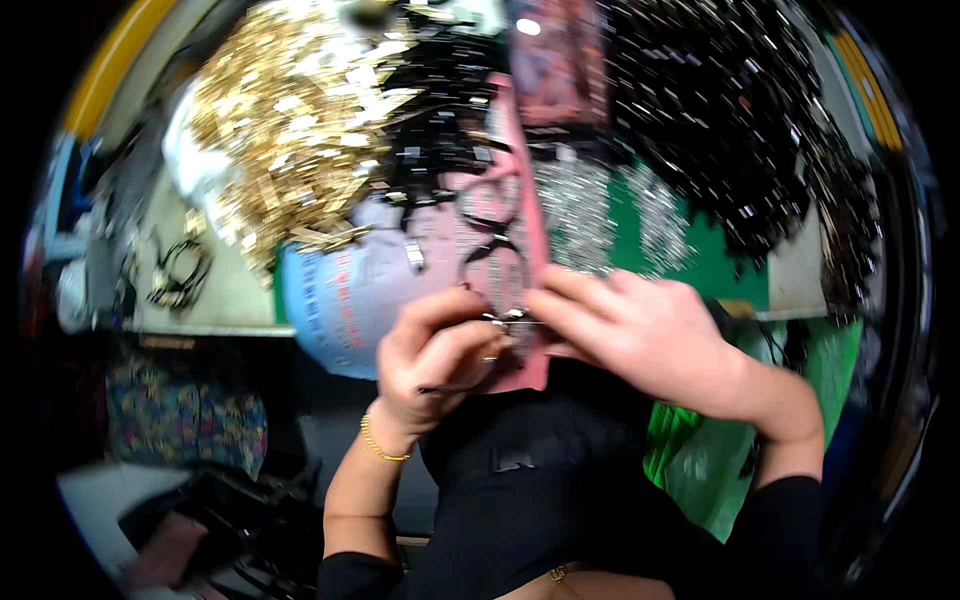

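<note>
My left hand (pixel 425 355), with a gold bracelet at the wrist, is closed in a pinch at the near edge of the table. Between its fingers is a thin dark strap (pixel 440 388) with a small shiny metal part (pixel 513 315). My right hand (pixel 640 335) meets it from the other side, fingertips bent together close to the metal part. What those fingertips hold is hidden and blurred. Just beyond both hands, dark looped straps (pixel 492 250) lie on a pink printed sheet (pixel 533 376).
A heap of gold metal pieces (pixel 290 120) covers the back left. Black pieces (pixel 440 120) lie beside it, and a larger black heap (pixel 720 120) fills the right. Small silver pieces (pixel 578 215) rest on a green mat (pixel 627 225). A blue printed sheet (pixel 335 310) overhangs the edge.
</note>
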### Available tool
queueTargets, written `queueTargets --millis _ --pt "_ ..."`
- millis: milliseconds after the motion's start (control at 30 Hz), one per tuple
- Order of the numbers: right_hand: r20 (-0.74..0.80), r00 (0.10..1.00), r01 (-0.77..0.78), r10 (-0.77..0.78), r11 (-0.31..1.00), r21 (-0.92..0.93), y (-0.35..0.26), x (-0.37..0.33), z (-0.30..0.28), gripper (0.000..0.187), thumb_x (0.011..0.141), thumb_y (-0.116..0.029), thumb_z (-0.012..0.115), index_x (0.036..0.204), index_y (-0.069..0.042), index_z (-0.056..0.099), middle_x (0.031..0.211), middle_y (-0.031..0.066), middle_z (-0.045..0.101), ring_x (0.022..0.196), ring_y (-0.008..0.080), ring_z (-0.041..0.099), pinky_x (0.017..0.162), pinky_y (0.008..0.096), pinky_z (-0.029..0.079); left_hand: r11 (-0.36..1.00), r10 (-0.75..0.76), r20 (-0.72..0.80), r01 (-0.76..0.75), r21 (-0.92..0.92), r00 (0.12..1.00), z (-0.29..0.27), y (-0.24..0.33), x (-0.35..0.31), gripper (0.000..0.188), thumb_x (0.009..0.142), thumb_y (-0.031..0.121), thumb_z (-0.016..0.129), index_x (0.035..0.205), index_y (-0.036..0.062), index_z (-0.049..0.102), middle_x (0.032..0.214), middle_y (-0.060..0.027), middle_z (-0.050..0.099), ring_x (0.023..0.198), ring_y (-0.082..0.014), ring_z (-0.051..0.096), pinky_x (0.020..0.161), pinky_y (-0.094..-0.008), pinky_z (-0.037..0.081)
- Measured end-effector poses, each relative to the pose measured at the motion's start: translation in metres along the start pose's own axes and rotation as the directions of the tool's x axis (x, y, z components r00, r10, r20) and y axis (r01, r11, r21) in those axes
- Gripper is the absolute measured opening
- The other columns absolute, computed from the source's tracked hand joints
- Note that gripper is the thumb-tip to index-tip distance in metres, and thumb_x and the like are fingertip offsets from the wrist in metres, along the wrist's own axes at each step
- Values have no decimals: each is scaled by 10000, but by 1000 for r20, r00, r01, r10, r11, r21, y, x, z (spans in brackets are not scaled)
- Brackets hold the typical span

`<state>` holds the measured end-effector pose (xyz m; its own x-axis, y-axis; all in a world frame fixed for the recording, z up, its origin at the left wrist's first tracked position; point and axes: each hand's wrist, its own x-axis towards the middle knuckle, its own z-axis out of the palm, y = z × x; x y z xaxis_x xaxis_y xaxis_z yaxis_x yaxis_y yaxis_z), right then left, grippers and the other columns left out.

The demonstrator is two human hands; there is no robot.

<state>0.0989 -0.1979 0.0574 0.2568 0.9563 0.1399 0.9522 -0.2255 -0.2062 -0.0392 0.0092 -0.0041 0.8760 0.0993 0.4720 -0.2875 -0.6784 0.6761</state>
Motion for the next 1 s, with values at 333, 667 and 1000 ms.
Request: queueTargets --millis 333,667,1000 --pt "456 807 -522 374 93 848 4 -24 15 259 1024 -55 542 1258 35 607 1043 122 747 549 56 540 501 207 440 689 -525 -589 713 130 614 -134 18 25 253 939 274 737 1054 62 660 1000 -206 742 736 -285 745 644 -374 578" --pt "364 894 -395 262 77 916 16 -34 33 479 1024 -381 622 1215 58 591 923 122 707 537 87 563 495 218 445 251 -91 -532 537 806 842 -229 -204 -6 467 1019 492 535 1386 209 588 1208 -83 599 1195 -296 545 1174 -641 247" --pt "214 918 -309 335 262 914 4 -22 25 125 939 -104 676 1014 -14 633 843 -3 611 736 73 547 656 251 456 673 -526 -459 680 289 716 -185 -206 45 291 985 172 596 1084 -88 681 946 -198 729 872 -214 666 803 -390 522"
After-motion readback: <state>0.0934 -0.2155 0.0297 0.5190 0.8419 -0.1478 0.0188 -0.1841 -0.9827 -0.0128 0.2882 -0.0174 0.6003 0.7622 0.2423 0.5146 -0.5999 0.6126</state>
